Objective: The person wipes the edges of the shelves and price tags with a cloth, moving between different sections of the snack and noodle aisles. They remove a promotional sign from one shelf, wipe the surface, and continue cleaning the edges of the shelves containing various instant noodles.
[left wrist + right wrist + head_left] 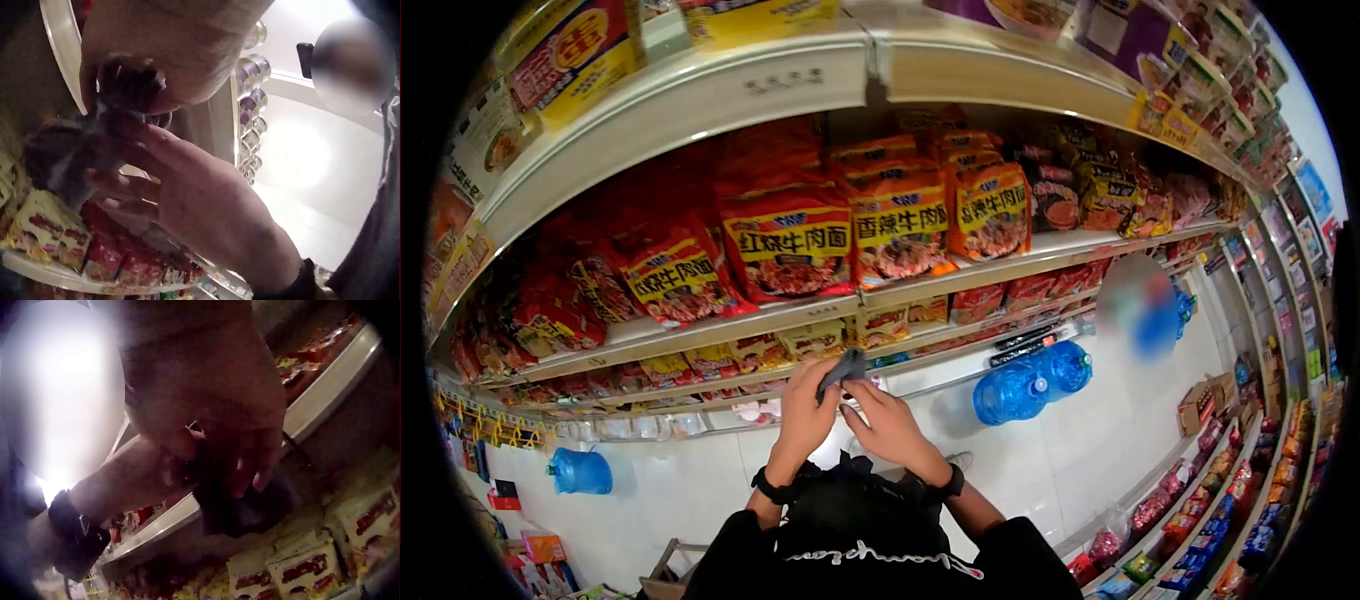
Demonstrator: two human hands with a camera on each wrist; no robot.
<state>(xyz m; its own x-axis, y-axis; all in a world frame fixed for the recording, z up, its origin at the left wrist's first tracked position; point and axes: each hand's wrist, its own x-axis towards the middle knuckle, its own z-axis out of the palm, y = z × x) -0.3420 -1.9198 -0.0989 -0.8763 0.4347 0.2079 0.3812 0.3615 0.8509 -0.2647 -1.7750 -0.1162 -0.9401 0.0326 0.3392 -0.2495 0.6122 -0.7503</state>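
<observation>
A dark grey cloth (841, 369) is bunched between the two hands, in front of the lower shelf. My left hand (805, 412) grips it, with part of the cloth sticking out above the fingers. Beside it, my right hand (888, 424) pinches the cloth from the other side. In the left wrist view the cloth (69, 159) hangs in loose folds past the right hand's fingers (134, 187). The right wrist view shows the cloth (247, 512) dark and blurred under the right hand (212, 387).
Shelves of red instant noodle packs (788, 245) stretch across the front, with a white shelf edge (770, 318) close ahead of the hands. Large blue water bottles (1010, 393) stand on the tiled floor to the right. A blue bottle (582, 470) is at left. More snack shelves (1200, 500) curve along the right.
</observation>
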